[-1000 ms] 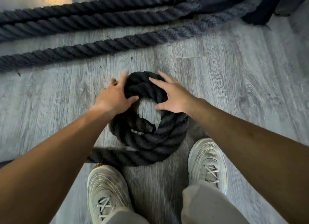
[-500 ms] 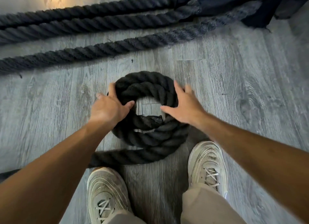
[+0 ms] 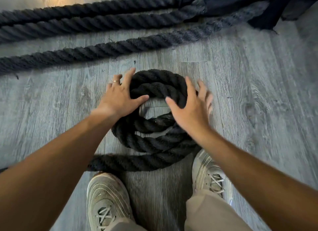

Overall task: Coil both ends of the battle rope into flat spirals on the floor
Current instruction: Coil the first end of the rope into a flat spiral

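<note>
A thick black battle rope lies coiled in a loose spiral (image 3: 154, 144) of about two turns on the grey wood floor, just ahead of my shoes. Its frayed end (image 3: 163, 118) sits inside the ring, where a gap of bare floor shows. The outer turn trails off to the left (image 3: 120, 163) under my left forearm. My left hand (image 3: 118, 100) rests flat on the coil's upper left, fingers outside and thumb across the rope. My right hand (image 3: 191, 110) lies over the coil's right side with fingers spread and blurred.
Long straight runs of the same rope (image 3: 103, 48) cross the floor beyond the coil, two more (image 3: 86, 22) behind them. They lead to a dark frame (image 3: 240, 0) at the top right. My shoes (image 3: 106, 201) (image 3: 211, 175) stand close behind the coil.
Both hands have shifted around the coil: the left slid up to its upper left edge, the right moved up over the right side. The inner turn has closed in slightly.
</note>
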`<action>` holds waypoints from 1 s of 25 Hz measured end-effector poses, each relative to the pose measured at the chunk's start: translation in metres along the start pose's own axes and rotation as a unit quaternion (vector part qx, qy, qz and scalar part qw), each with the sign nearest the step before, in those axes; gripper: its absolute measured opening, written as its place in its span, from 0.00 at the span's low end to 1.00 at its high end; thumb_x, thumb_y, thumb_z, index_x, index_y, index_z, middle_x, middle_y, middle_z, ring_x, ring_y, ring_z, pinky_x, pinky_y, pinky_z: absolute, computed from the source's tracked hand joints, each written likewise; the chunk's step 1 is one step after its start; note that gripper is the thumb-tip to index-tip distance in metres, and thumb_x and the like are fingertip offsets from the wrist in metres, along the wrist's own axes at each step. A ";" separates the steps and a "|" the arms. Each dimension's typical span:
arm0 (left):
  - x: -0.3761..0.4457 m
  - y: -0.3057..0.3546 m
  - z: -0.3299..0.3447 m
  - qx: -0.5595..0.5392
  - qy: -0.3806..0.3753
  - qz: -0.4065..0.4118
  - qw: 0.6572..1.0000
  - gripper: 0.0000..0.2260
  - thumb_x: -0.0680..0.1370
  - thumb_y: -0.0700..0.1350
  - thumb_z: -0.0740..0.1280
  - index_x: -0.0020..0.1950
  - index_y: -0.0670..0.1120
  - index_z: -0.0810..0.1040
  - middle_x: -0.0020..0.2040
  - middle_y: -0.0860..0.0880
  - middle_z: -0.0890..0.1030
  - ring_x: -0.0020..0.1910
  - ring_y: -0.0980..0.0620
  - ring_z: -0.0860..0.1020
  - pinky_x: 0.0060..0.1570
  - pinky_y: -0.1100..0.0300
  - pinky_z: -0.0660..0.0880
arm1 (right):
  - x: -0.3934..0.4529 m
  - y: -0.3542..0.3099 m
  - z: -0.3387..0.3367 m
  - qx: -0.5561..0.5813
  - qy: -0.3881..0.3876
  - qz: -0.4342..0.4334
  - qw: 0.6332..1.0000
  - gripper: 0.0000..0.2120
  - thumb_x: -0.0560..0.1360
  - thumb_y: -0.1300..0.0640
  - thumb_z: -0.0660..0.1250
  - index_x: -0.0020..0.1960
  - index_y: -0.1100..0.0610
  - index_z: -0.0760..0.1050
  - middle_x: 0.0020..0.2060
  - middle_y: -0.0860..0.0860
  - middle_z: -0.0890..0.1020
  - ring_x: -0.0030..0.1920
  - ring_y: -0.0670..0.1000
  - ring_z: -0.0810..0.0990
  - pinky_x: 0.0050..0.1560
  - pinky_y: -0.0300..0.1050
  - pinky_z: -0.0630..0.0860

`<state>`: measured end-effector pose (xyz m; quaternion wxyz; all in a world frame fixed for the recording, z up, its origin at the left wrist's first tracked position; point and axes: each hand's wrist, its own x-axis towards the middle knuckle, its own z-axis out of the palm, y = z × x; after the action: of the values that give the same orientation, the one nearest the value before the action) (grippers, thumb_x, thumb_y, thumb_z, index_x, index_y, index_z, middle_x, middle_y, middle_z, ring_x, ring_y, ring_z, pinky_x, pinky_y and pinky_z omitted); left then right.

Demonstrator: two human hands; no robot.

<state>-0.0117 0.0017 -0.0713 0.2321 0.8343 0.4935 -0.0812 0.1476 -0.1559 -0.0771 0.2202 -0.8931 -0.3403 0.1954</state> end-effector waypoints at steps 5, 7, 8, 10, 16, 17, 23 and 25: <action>0.015 -0.005 0.008 0.116 -0.019 0.042 0.992 0.34 0.79 0.65 0.60 0.81 0.65 0.47 0.77 0.41 0.60 0.67 0.32 0.66 0.62 0.38 0.73 | -0.067 0.018 0.020 0.042 -0.042 0.138 0.989 0.45 0.77 0.38 0.65 0.83 0.45 0.41 0.78 0.58 0.49 0.71 0.61 0.55 0.71 0.62 0.59; 0.007 -0.007 0.011 0.112 -0.009 -0.007 0.994 0.34 0.79 0.65 0.60 0.81 0.64 0.46 0.78 0.41 0.60 0.66 0.32 0.66 0.61 0.38 0.73 | -0.048 0.021 0.015 0.026 -0.053 0.086 0.995 0.44 0.79 0.41 0.65 0.83 0.46 0.41 0.78 0.58 0.49 0.71 0.61 0.55 0.72 0.61 0.59; 0.000 -0.010 0.012 0.102 -0.007 -0.047 0.994 0.34 0.79 0.66 0.59 0.81 0.63 0.46 0.78 0.40 0.59 0.67 0.32 0.66 0.61 0.38 0.73 | -0.034 0.020 0.011 0.019 -0.067 0.054 0.996 0.43 0.79 0.42 0.66 0.83 0.46 0.43 0.79 0.56 0.49 0.73 0.61 0.55 0.73 0.62 0.59; -0.024 -0.017 0.014 0.060 0.000 -0.129 0.990 0.37 0.78 0.68 0.60 0.81 0.60 0.47 0.78 0.36 0.58 0.68 0.30 0.66 0.64 0.40 0.69 | 0.004 0.016 0.002 0.033 -0.120 -0.007 0.992 0.42 0.78 0.45 0.70 0.83 0.44 0.48 0.81 0.51 0.51 0.78 0.58 0.52 0.77 0.63 0.57; -0.076 -0.022 0.024 -0.089 0.024 -0.225 0.970 0.42 0.75 0.70 0.63 0.76 0.41 0.58 0.74 0.29 0.59 0.70 0.27 0.65 0.70 0.39 0.65 | 0.063 -0.013 -0.007 0.007 -0.101 -0.102 0.990 0.37 0.76 0.45 0.73 0.80 0.48 0.62 0.78 0.50 0.64 0.77 0.55 0.62 0.75 0.54 0.63; -0.065 -0.022 0.018 -0.066 0.032 -0.225 0.972 0.42 0.76 0.70 0.61 0.74 0.38 0.60 0.74 0.28 0.59 0.72 0.28 0.64 0.71 0.40 0.64 | 0.054 -0.012 -0.002 0.008 -0.080 -0.074 0.994 0.36 0.77 0.43 0.70 0.81 0.48 0.60 0.79 0.52 0.62 0.77 0.57 0.60 0.75 0.57 0.62; -0.008 -0.029 -0.009 0.003 -0.015 -0.143 0.990 0.35 0.74 0.70 0.64 0.67 0.43 0.69 0.69 0.34 0.71 0.61 0.34 0.76 0.54 0.47 0.72 | -0.056 0.009 0.030 0.022 -0.046 0.115 0.992 0.47 0.75 0.36 0.67 0.83 0.45 0.42 0.81 0.60 0.46 0.76 0.64 0.52 0.73 0.65 0.54; -0.011 -0.032 -0.006 -0.021 0.002 -0.133 0.991 0.33 0.73 0.71 0.66 0.66 0.48 0.67 0.63 0.35 0.74 0.55 0.35 0.78 0.47 0.49 0.70 | -0.066 0.009 0.037 0.028 -0.049 0.111 0.992 0.46 0.77 0.38 0.66 0.83 0.47 0.41 0.80 0.62 0.44 0.76 0.64 0.52 0.74 0.62 0.54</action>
<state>-0.0454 0.0095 -0.0717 0.2353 0.7565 0.6021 -0.0994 0.0887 -0.1982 -0.0992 0.2048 -0.9080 -0.2444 0.2718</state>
